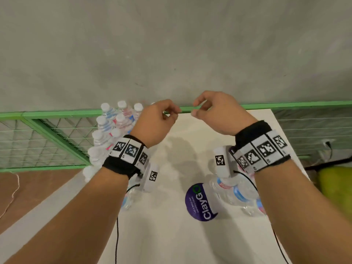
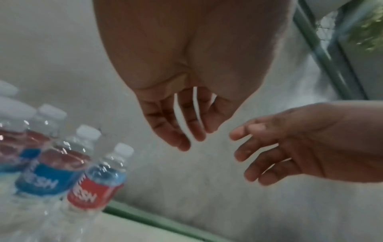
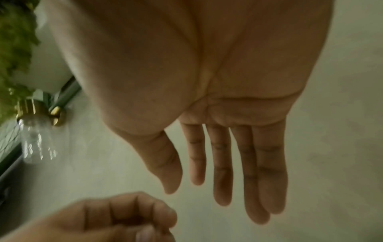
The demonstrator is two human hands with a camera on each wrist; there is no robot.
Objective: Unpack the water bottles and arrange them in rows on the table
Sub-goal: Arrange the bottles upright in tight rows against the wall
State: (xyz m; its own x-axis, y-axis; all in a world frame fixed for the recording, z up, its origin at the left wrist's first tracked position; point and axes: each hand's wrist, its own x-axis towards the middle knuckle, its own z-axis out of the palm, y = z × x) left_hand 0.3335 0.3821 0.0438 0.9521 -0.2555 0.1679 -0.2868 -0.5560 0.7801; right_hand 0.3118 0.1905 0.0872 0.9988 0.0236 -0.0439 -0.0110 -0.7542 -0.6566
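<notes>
Both hands raised, left hand (image 1: 155, 122), right hand (image 1: 219, 113), empty

white table (image 1: 171, 235) with bottles (image 1: 112, 126), sticker (image 1: 200, 202)

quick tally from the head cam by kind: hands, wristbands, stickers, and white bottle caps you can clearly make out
hands: 2 (left hand, right hand)
wristbands: 2 (left wristband, right wristband)
purple sticker: 1
white bottle caps: 7 clear, others blurred or hidden by the left arm
total: 12
</notes>
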